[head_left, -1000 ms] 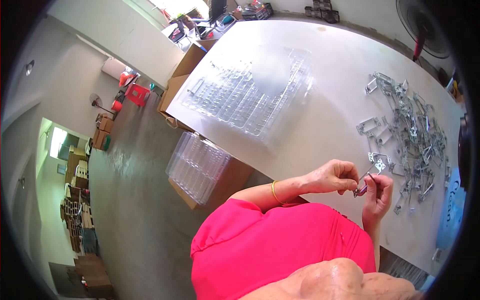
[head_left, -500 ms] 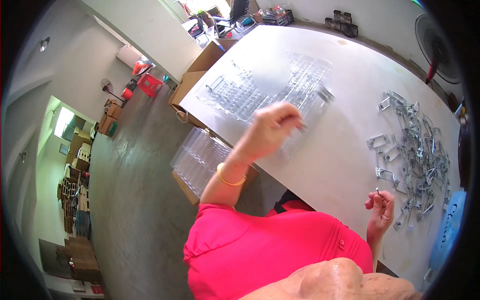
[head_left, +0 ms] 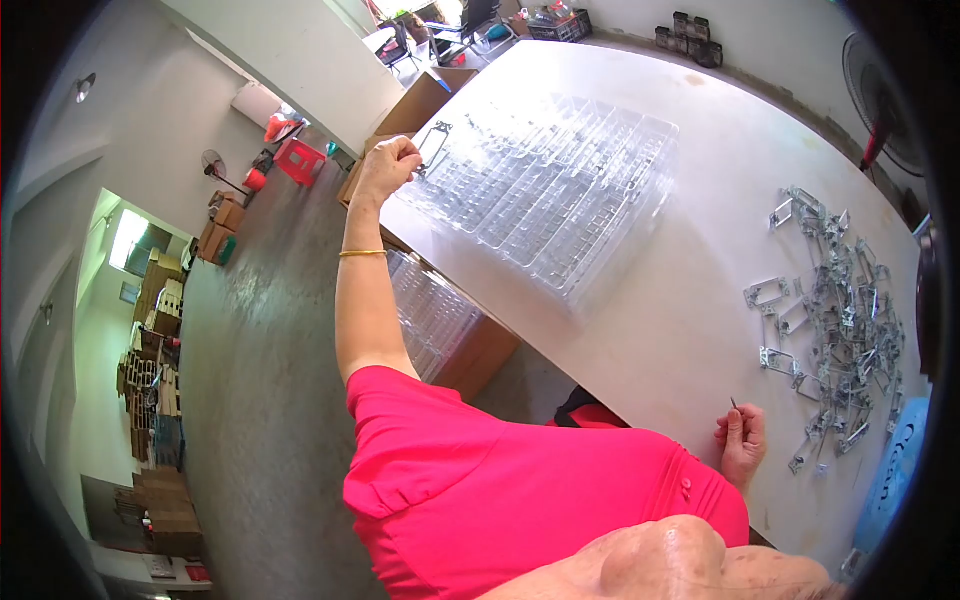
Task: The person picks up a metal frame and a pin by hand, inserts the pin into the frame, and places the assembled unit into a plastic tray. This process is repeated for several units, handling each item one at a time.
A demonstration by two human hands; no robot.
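My left hand (head_left: 388,168), with a yellow bangle on its wrist, reaches out to the far left corner of a stack of clear plastic blister trays (head_left: 600,255). Its fingers pinch one end of a thin metal frame-shaped bracket (head_left: 437,140) at the tray's edge. Near the table's front edge, my right hand (head_left: 742,445) is closed, and a small thin metal piece (head_left: 734,403) sticks up from between thumb and fingers; its exact kind is too small to make out. To the right of that hand lies a loose pile of similar metal brackets (head_left: 840,320).
The white table (head_left: 690,300) carries everything. Below its left edge, more clear trays (head_left: 430,310) sit on a cardboard box (head_left: 480,360). A blue package (head_left: 893,475) lies at the right edge, and a black fan (head_left: 880,105) stands beyond the table.
My left hand has swung from over the middle of the trays leftward to their far left corner. My right hand has shifted slightly left and down, still gripping the small piece.
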